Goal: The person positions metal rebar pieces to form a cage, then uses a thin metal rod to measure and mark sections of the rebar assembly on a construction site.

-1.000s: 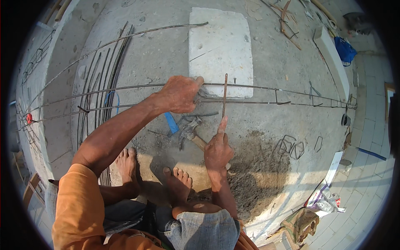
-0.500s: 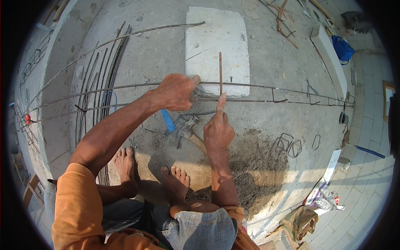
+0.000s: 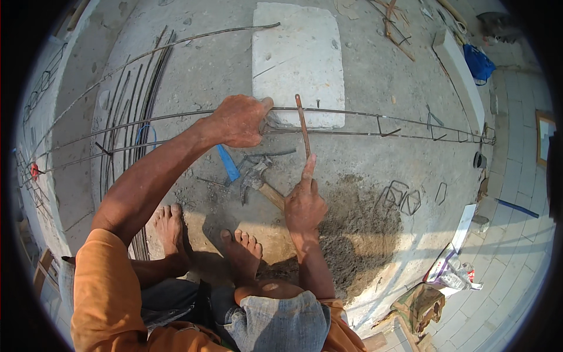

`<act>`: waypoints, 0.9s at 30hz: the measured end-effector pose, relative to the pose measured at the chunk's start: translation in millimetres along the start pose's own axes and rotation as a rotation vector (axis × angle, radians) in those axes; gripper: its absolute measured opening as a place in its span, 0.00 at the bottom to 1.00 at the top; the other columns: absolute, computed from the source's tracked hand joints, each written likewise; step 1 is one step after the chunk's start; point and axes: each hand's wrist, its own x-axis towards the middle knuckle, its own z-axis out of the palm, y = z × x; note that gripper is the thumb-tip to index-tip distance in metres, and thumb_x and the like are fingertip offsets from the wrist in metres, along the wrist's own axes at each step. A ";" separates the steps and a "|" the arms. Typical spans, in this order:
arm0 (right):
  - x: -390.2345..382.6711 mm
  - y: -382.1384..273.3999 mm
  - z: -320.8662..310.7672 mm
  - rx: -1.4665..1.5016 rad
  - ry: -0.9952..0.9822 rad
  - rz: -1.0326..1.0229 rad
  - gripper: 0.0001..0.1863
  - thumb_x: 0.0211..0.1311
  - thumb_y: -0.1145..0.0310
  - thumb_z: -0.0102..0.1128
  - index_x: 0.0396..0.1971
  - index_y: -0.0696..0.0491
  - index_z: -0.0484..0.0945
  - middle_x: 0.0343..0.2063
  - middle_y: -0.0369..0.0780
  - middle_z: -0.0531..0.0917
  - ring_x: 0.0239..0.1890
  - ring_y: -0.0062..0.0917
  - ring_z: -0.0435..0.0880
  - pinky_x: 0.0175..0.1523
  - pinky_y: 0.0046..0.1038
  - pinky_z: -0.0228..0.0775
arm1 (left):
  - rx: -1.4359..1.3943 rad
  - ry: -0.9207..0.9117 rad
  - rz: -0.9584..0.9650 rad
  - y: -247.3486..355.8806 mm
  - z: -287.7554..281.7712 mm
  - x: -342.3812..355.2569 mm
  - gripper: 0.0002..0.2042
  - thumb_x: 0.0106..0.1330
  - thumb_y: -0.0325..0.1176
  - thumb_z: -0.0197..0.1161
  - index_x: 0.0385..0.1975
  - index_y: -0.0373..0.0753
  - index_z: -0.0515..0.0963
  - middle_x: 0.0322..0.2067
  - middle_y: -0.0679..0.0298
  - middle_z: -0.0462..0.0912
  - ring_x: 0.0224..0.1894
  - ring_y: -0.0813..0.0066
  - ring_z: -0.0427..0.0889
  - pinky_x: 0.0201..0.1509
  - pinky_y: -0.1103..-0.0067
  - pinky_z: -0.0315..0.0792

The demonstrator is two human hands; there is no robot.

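Note:
My left hand [image 3: 239, 120] is closed around the rebar cage [image 3: 346, 111], two long thin steel bars joined by small cross ties. What its fingers pinch underneath is partly hidden. In my right hand [image 3: 305, 208] is a hacksaw blade [image 3: 303, 127], a thin rusty strip with a small hole at its rounded tip. My index finger lies along it, and the blade crosses both bars, tilted slightly left. Under the bars lies a pale concrete slab [image 3: 299, 53]. A claw hammer [image 3: 267, 188] with a wooden handle and a blue flat piece [image 3: 227, 164] lie between my arms.
Several loose steel rods [image 3: 138, 100] lie at left, beside a concrete ledge [image 3: 76, 123]. A curved bar [image 3: 193, 38] arcs across the far left. Bent stirrups [image 3: 402, 196] and a dark sand patch [image 3: 366, 240] are at right. My bare feet [image 3: 241, 255] are on the near floor.
My right hand has drawn back toward me with the hacksaw blade, whose tip now leans farther left. My left hand keeps its hold on the rebar cage. The whole view has shifted slightly.

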 end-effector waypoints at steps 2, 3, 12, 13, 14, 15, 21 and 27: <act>20.1 -6.2 1.0 -0.010 0.011 -0.013 0.43 0.51 0.75 0.59 0.69 0.49 0.53 0.21 0.40 0.75 0.12 0.31 0.74 0.16 0.32 0.67 | 0.033 0.057 0.019 -0.3 -2.7 0.6 0.19 0.37 0.25 0.65 0.33 0.31 0.71 0.18 0.49 0.77 0.26 0.49 0.82 0.29 0.62 0.73; 25.5 -8.9 1.2 -0.009 0.021 -0.036 0.42 0.51 0.75 0.59 0.69 0.48 0.54 0.21 0.40 0.75 0.11 0.31 0.74 0.15 0.32 0.66 | 0.029 0.057 0.030 0.0 -1.1 0.7 0.19 0.37 0.25 0.65 0.33 0.31 0.71 0.18 0.49 0.77 0.26 0.49 0.82 0.29 0.62 0.73; -5.9 -11.4 -11.1 0.034 -0.080 0.015 0.42 0.53 0.79 0.57 0.70 0.47 0.52 0.22 0.43 0.78 0.14 0.35 0.77 0.17 0.34 0.66 | -0.001 0.022 -0.003 -1.2 0.2 -4.8 0.19 0.37 0.26 0.65 0.34 0.30 0.72 0.19 0.49 0.78 0.26 0.50 0.82 0.30 0.62 0.73; 5.1 -11.7 -7.7 0.028 -0.083 0.015 0.42 0.53 0.79 0.57 0.70 0.47 0.52 0.22 0.43 0.78 0.14 0.35 0.77 0.17 0.34 0.66 | 0.006 0.022 -0.001 1.2 0.9 -4.3 0.19 0.37 0.26 0.65 0.33 0.30 0.72 0.19 0.49 0.77 0.25 0.50 0.81 0.30 0.62 0.73; 30.0 -17.4 -5.4 0.035 -0.054 -0.004 0.43 0.53 0.79 0.57 0.70 0.47 0.52 0.22 0.43 0.78 0.14 0.35 0.77 0.17 0.34 0.66 | 0.013 0.022 0.005 2.8 2.3 -3.3 0.19 0.37 0.25 0.65 0.33 0.30 0.72 0.18 0.50 0.77 0.24 0.50 0.81 0.29 0.62 0.73; 45.0 -19.3 -6.0 0.039 -0.022 -0.028 0.43 0.52 0.80 0.57 0.70 0.47 0.51 0.22 0.43 0.78 0.14 0.34 0.77 0.17 0.34 0.65 | 0.007 0.027 0.010 2.3 1.8 -1.1 0.19 0.37 0.25 0.65 0.33 0.30 0.72 0.18 0.50 0.77 0.24 0.50 0.81 0.29 0.62 0.73; 0.9 -10.4 -13.7 0.032 -0.098 0.002 0.44 0.50 0.80 0.58 0.70 0.48 0.52 0.22 0.43 0.79 0.15 0.34 0.77 0.17 0.34 0.65 | -0.017 -0.022 -0.006 -1.1 -4.2 -2.3 0.18 0.37 0.26 0.65 0.32 0.30 0.72 0.17 0.50 0.77 0.23 0.51 0.81 0.29 0.63 0.73; 45.4 -16.0 -6.7 0.041 -0.039 -0.026 0.44 0.50 0.80 0.58 0.69 0.48 0.53 0.22 0.43 0.79 0.15 0.34 0.77 0.17 0.34 0.66 | -0.022 -0.033 0.009 3.8 -8.2 0.9 0.14 0.40 0.25 0.61 0.30 0.29 0.72 0.20 0.49 0.78 0.27 0.52 0.82 0.32 0.61 0.74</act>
